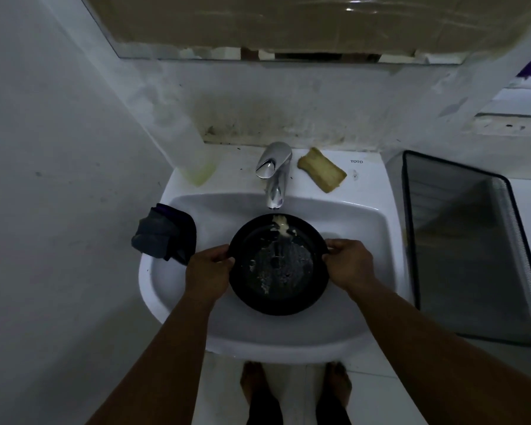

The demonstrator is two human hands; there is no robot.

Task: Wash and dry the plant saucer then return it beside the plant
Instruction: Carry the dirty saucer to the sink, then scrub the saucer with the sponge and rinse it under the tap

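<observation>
A round black plant saucer (278, 289) is held over the white sink basin (221, 216), just below the chrome tap (273, 173). Water runs from the tap onto the saucer's far rim, and pale foamy streaks lie across its inside. My left hand (209, 268) grips the saucer's left rim. My right hand (347, 265) grips its right rim. A yellow sponge (321, 173) lies on the sink's back ledge, right of the tap. A dark folded cloth (164, 234) hangs over the sink's left edge.
A black wire-mesh basket (472, 250) stands close against the sink's right side. A pale bottle (193, 154) sits at the sink's back left corner. A white wall runs along the left. A mirror edge (288, 53) hangs above. My bare feet show below the basin.
</observation>
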